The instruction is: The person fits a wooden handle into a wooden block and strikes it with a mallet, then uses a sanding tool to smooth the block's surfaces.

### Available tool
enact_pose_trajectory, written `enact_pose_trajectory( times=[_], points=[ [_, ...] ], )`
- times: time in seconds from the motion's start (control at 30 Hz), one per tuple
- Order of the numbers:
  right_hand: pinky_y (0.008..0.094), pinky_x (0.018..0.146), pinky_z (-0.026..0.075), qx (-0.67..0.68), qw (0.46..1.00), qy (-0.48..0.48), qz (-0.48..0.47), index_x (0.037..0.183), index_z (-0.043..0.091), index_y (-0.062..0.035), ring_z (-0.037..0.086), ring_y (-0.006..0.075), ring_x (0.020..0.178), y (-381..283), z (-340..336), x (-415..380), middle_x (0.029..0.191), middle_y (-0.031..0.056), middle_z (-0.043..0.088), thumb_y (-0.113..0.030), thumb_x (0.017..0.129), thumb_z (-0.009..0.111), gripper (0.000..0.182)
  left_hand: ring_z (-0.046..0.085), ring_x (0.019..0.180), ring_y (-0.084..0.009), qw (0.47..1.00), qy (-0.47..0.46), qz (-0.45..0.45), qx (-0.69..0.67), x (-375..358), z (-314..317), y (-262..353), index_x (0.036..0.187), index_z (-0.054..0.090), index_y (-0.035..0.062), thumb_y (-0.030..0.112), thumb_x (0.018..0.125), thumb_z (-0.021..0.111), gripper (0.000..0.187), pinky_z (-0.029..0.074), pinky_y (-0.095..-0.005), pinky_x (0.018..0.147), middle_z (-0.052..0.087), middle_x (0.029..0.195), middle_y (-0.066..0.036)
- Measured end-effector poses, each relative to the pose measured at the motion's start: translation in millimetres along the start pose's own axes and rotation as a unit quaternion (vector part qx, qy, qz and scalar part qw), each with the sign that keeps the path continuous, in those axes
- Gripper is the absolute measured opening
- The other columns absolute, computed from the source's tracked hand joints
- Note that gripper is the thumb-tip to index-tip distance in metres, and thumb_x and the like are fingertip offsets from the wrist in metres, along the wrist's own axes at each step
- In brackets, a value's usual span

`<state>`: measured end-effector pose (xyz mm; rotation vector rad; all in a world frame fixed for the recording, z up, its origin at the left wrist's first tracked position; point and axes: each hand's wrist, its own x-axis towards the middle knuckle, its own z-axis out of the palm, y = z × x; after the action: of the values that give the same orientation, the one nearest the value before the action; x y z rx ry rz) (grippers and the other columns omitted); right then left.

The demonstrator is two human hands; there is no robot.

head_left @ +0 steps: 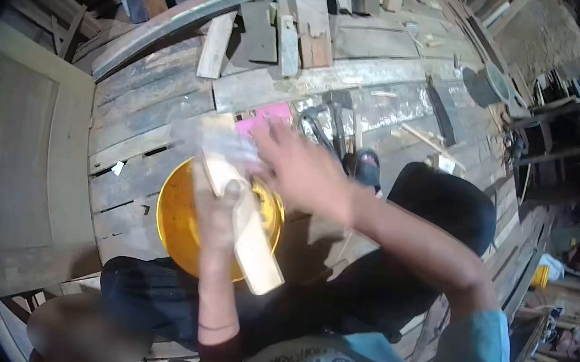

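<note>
Over a yellow bucket (177, 229), my left hand (217, 212) grips a pale piece of wood (257, 252), with the thumb across its face. The wood slants from upper left to lower right and has a shaped, narrower middle. My right hand (302, 172) is at its upper end, palm down and blurred by motion. Beneath the right fingers is a whitish smear (219, 141), too blurred to name. Whether those fingers hold it cannot be made out. A pink sheet (266, 117) lies just beyond the right hand.
A hammer (338, 118) lies on the plank floor (147, 115) past my hands, near a sandalled foot (366, 168). Several boards (257, 31) lie at the back. A panelled wooden door (21, 150) stands at left. A dark blade-like strip (441, 112) rests at right.
</note>
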<state>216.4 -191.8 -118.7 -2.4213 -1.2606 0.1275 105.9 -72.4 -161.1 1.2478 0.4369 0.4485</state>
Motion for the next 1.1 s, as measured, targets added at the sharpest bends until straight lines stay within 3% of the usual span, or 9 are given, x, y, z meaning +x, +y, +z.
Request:
enact_pose_trajectory(
  times=[0.03, 0.2, 0.4, 0.47, 0.57, 0.63, 0.87, 0.93, 1.1],
  points=[
    [0.0492, 0.062, 0.051, 0.031, 0.999, 0.022, 0.037, 0.119, 0.046, -0.0071, 0.062, 0.0398, 0.075, 2.8, -7.4, 18.1, 0.097, 0.0151, 0.054, -0.04, 0.09, 0.053, 0.044, 0.053, 0.108, -0.0213, 0.994, -0.006, 0.071, 0.085, -3.9, 6.1, -15.6, 0.143, 0.021, -0.0022, 0.045, 0.079, 0.069, 0.093, 0.045, -0.0315, 0.089, 0.051, 0.119, -0.015],
    [0.0482, 0.069, 0.054, 0.065, 0.997, -0.048, 0.008, 0.124, 0.041, -0.0055, 0.062, 0.0438, 0.084, -23.0, 5.5, -41.7, 0.112, 0.0244, 0.052, -0.038, 0.092, 0.051, 0.047, 0.057, 0.101, -0.019, 0.999, -0.04, 0.024, -0.023, 7.2, -10.1, 6.4, 0.144, 0.019, -0.0019, 0.052, 0.081, 0.065, 0.095, 0.05, -0.0258, 0.074, 0.052, 0.118, -0.013],
    [0.0488, 0.066, 0.053, 0.041, 0.997, -0.025, 0.061, 0.125, 0.041, -0.0064, 0.062, 0.0433, 0.083, -7.5, -10.7, -1.9, 0.116, 0.0244, 0.051, -0.038, 0.092, 0.051, 0.047, 0.058, 0.099, -0.0212, 0.996, -0.084, 0.025, -0.01, -5.1, 1.9, -15.8, 0.142, 0.023, 0.0012, 0.067, 0.08, 0.054, 0.096, 0.051, -0.032, 0.078, 0.055, 0.116, -0.013],
    [0.0491, 0.066, 0.053, 0.051, 0.998, -0.039, 0.021, 0.126, 0.041, -0.0052, 0.061, 0.0438, 0.083, -18.2, 4.2, -32.2, 0.112, 0.0233, 0.051, -0.039, 0.092, 0.051, 0.049, 0.058, 0.103, -0.0235, 0.994, -0.098, 0.001, -0.048, 1.6, -21.4, -14.6, 0.138, 0.031, 0.0025, 0.062, 0.088, 0.046, 0.079, 0.051, -0.0351, 0.083, 0.054, 0.118, -0.015],
    [0.0496, 0.065, 0.053, 0.03, 0.998, -0.05, 0.002, 0.122, 0.043, -0.0042, 0.062, 0.0431, 0.081, -14.4, 8.2, -35.2, 0.105, 0.0227, 0.052, -0.038, 0.092, 0.051, 0.047, 0.058, 0.105, -0.0248, 0.996, -0.015, 0.079, 0.045, 6.0, -17.1, -14.7, 0.136, 0.034, 0.0, 0.06, 0.089, 0.046, 0.077, 0.051, -0.0354, 0.083, 0.054, 0.117, -0.015],
    [0.0504, 0.064, 0.052, 0.06, 0.996, -0.013, 0.063, 0.118, 0.044, -0.0036, 0.061, 0.0435, 0.081, -4.4, -2.3, 4.7, 0.104, 0.0221, 0.053, -0.037, 0.092, 0.051, 0.043, 0.052, 0.112, -0.0233, 0.988, 0.005, 0.138, 0.064, 4.9, 5.6, -18.6, 0.144, 0.019, -0.0021, 0.064, 0.076, 0.064, 0.104, 0.044, -0.0325, 0.091, 0.046, 0.128, -0.016],
    [0.0526, 0.07, 0.051, 0.047, 0.999, -0.006, -0.001, 0.122, 0.043, -0.0044, 0.06, 0.0447, 0.086, -18.1, 14.0, -39.2, 0.098, 0.0238, 0.054, -0.035, 0.093, 0.05, 0.043, 0.041, 0.123, -0.0246, 1.0, -0.005, -0.012, -0.007, 11.3, -16.1, 2.8, 0.144, 0.02, -0.0037, 0.056, 0.078, 0.068, 0.101, 0.034, -0.0342, 0.102, 0.038, 0.137, -0.017],
    [0.0521, 0.071, 0.051, 0.034, 0.999, 0.01, 0.011, 0.122, 0.043, -0.0035, 0.059, 0.0444, 0.085, -9.5, 6.5, -9.8, 0.095, 0.0242, 0.054, -0.034, 0.093, 0.05, 0.043, 0.043, 0.12, -0.0235, 0.991, -0.015, 0.123, 0.056, 9.3, -2.8, -13.7, 0.144, 0.021, -0.0038, 0.052, 0.08, 0.068, 0.097, 0.037, -0.0329, 0.099, 0.038, 0.137, -0.016],
    [0.0507, 0.073, 0.051, 0.075, 0.995, -0.03, 0.055, 0.122, 0.04, -0.0008, 0.058, 0.0476, 0.085, -32.2, 8.9, -38.9, 0.108, 0.0278, 0.052, -0.033, 0.093, 0.051, 0.045, 0.05, 0.112, -0.0217, 0.999, -0.02, 0.035, -0.014, 6.8, -12.5, 7.7, 0.145, 0.02, -0.0022, 0.051, 0.081, 0.066, 0.095, 0.043, -0.0326, 0.092, 0.046, 0.13, -0.016]
  ],
)
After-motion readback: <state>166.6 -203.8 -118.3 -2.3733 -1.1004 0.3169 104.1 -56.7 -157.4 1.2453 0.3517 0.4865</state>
